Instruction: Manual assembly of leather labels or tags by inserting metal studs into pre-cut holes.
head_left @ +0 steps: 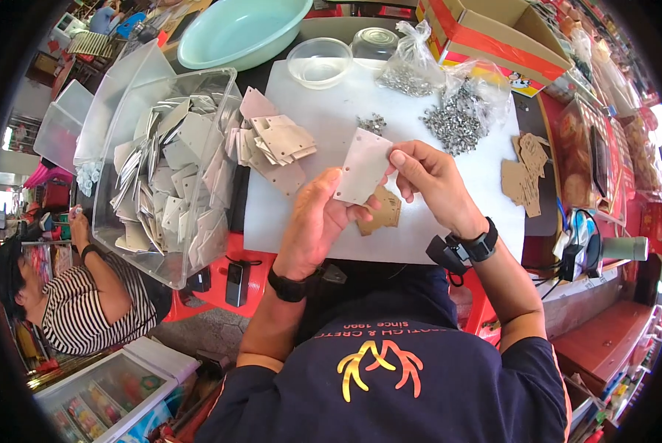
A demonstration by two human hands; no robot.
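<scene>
Between my two hands, above the white work board [286,229], a flat pale grey plate [364,164] with small holes near its edges is held up. My left hand [314,215] grips its lower left side, thumb in front and fingers behind. At the right edge, my right hand [430,176] pinches it between thumb and fingers. Partly hidden below the plate lies a brown cut-out piece [384,213]. Beyond it sits a small heap of tiny metal parts [373,122]. A loose stack of similar grey plates [279,140] rests to the left.
A clear plastic bin [176,269] full of grey plates stands left. Metal parts [456,118] spill from a bag at the back right. More brown pieces [524,173] lie right. Behind are a clear bowl [320,63], a blue basin [242,33] and a cardboard box [486,37]. Another person [94,295] sits left.
</scene>
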